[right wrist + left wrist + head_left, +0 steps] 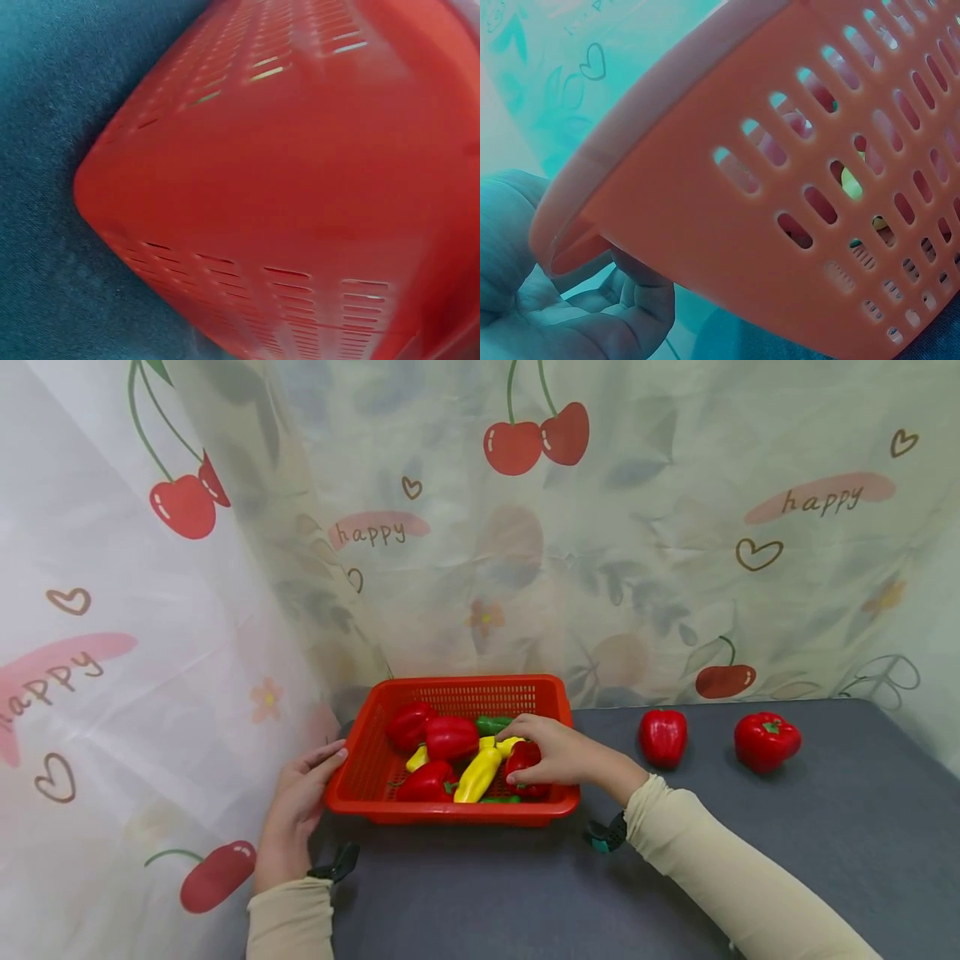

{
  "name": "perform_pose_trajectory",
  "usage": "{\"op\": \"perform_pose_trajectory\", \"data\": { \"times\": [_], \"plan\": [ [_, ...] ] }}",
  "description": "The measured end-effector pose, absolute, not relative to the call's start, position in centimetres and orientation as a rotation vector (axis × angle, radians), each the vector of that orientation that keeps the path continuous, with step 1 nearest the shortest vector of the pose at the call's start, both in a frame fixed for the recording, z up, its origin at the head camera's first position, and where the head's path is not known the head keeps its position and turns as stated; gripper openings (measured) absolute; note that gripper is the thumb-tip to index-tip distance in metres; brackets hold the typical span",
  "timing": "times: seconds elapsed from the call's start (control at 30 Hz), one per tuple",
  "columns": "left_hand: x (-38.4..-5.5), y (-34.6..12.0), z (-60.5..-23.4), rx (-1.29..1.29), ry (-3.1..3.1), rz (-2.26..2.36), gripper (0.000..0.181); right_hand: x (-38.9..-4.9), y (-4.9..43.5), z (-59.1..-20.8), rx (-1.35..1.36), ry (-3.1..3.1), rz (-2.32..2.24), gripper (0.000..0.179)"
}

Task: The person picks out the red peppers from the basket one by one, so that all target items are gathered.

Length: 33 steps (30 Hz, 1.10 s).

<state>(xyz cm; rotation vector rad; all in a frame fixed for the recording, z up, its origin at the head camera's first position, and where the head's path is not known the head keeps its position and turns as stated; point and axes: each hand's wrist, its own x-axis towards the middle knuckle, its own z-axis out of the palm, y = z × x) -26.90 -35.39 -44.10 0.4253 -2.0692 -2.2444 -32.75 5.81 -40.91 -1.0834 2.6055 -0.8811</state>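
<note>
A red plastic basket (453, 812) with slotted walls stands on the table, with red bell peppers (452, 738), yellow peppers (478, 775) and green ones (493, 725) in it. My left hand (298, 793) grips the rim at the basket's left side; in the left wrist view its fingers curl under the rim (622, 142). Over the basket's right side, my right hand (558, 752) holds a red bell pepper (522, 763) between thumb and fingers, down among the others. The right wrist view is filled by the basket's outer wall (262, 180), and the hand is hidden there.
Two more red bell peppers, one nearer (663, 738) and one farther right (767, 742), sit on the grey table (675, 893) right of the basket. A patterned curtain (465, 568) hangs close behind the basket and along the left side.
</note>
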Motion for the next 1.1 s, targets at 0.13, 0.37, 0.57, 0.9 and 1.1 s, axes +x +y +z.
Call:
{"op": "perform_pose_trajectory", "data": {
  "times": [0.13, 0.37, 0.57, 0.9, 1.1],
  "plan": [
    [-26.9, -35.4, -44.1, 0.425, -2.066, -2.245, 0.030, -33.0, 5.4, -40.8, -1.071, 2.648, -0.805, 0.062],
    [-27.0, -35.4, -44.1, 0.423, -2.073, -2.236, 0.032, -33.5, 5.0, -40.9, -1.031, 2.720, -0.649, 0.063],
    [-27.0, -35.3, -44.1, 0.440, -2.080, -2.227, 0.037, -33.6, 4.7, -40.9, -1.016, 2.735, -0.520, 0.065],
    [-26.9, -35.1, -43.9, 0.439, -2.090, -2.232, 0.049, -33.5, 4.5, -41.1, -1.029, 2.779, -0.399, 0.062],
    [-26.8, -35.2, -43.8, 0.454, -2.108, -2.230, 0.054, -33.3, 4.4, -41.3, -1.055, 2.796, -0.342, 0.060]
  ]
}}
